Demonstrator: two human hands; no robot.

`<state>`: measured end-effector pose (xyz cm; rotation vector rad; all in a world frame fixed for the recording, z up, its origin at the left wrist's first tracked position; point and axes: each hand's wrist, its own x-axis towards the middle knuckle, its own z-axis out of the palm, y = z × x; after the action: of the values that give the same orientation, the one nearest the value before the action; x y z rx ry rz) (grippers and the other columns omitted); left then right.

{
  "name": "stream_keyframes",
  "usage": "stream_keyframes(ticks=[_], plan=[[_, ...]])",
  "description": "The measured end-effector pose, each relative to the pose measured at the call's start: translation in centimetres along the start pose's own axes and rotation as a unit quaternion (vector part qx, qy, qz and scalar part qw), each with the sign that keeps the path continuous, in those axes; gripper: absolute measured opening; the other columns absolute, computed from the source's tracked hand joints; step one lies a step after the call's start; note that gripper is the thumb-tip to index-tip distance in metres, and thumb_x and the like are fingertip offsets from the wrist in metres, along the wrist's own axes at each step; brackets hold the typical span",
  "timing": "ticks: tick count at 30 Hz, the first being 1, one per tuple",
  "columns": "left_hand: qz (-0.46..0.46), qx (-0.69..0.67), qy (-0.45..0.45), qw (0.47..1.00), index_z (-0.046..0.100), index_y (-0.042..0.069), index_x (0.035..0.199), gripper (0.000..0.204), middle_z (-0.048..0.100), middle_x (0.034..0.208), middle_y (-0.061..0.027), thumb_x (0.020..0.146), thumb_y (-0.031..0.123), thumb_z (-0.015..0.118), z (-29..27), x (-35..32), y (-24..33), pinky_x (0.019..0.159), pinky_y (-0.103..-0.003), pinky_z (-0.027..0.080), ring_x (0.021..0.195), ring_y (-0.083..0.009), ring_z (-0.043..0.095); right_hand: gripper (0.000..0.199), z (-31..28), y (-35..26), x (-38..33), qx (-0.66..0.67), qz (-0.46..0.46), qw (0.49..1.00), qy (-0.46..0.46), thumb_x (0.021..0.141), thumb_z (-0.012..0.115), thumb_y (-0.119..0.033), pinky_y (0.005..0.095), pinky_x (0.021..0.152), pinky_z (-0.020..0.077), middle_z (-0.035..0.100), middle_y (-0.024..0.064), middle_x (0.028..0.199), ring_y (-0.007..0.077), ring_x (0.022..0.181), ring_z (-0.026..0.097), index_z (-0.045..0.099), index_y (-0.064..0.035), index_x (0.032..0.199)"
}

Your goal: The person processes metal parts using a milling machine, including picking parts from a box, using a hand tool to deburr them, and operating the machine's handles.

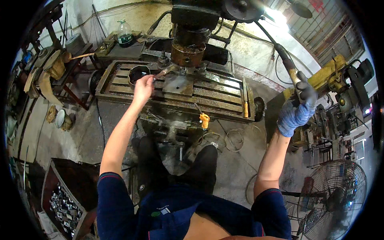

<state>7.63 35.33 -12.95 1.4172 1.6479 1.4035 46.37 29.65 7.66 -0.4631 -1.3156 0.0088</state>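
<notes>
Head view: grips a slender brownish, brush-like tool (pixel 164 73) in the bare left hand (pixel 143 86), with fingers closed on its near end, above the left part of the slotted machine table (pixel 224 102) and just beside a round tin (pixel 129 78) with dark contents. Points the tool's far end rightward and toward the rear edge, near the spindle head (pixel 188 55); cannot tell the exact kind of tip. Curls the right hand (pixel 298 110), in a blue-grey glove (pixel 289 125) with darker fingers, around the lower end of a long lever (pixel 287 61), beyond the table's right edge. Shows a flat grey plate (pixel 178 87) with a small dark hole, lying near the middle of the table below the spindle head, apart from both hands. Has a yellow-handled, file-like tool (pixel 245 106) lying near the right edge, and an orange-yellow tool (pixel 204 120) at the front edge, right of its middle. Includes a clear bottle (pixel 125 37) with dark liquid beyond the rear left corner, a box (pixel 74 178) of small metal parts at lower left, and a wire-caged fan (pixel 333 200) at lower right.
</notes>
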Motion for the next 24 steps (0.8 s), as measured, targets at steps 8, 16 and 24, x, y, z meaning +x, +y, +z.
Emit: stream_keyframes(ticks=[8, 16, 24], plan=[[0.087, 0.130, 0.073, 0.985, 0.062, 0.002, 0.098, 0.024, 0.062, 0.087, -0.0204, 0.085, 0.018, 0.050, 7.0, 3.0, -0.3, 0.073, -0.042, 0.046, 0.086, -0.0359, 0.059, 0.032, -0.7, 0.4, 0.3, 0.042, 0.009, 0.999, -0.018, 0.087, 0.048, -0.031, 0.0437, 0.091, 0.0354, 0.059, 0.0153, 0.086, 0.0348, 0.098, 0.055, 0.055, 0.0005, 0.081], [0.074, 0.166, 0.029, 0.983, 0.063, 0.004, 0.098, 0.022, 0.063, 0.085, -0.0187, 0.083, 0.017, 0.052, 6.4, 3.1, 0.1, 0.073, -0.040, 0.048, 0.084, -0.0327, 0.061, 0.032, -0.3, 0.0, -0.9, -0.003, 0.025, 1.000, -0.018, 0.089, 0.043, -0.029, 0.0499, 0.094, 0.0339, 0.054, 0.0109, 0.078, 0.0358, 0.098, 0.054, 0.046, -0.0038, 0.070], [0.067, 0.106, 0.016, 0.992, 0.063, 0.004, 0.099, 0.023, 0.063, 0.087, -0.0194, 0.084, 0.017, 0.052, 6.2, 1.5, -0.5, 0.074, -0.038, 0.048, 0.086, -0.0320, 0.061, 0.034, -0.6, 0.7, -2.1, 0.039, 0.008, 0.999, -0.021, 0.089, 0.046, -0.031, 0.0479, 0.093, 0.0324, 0.055, 0.0100, 0.077, 0.0315, 0.096, 0.054, 0.050, -0.0020, 0.072]])
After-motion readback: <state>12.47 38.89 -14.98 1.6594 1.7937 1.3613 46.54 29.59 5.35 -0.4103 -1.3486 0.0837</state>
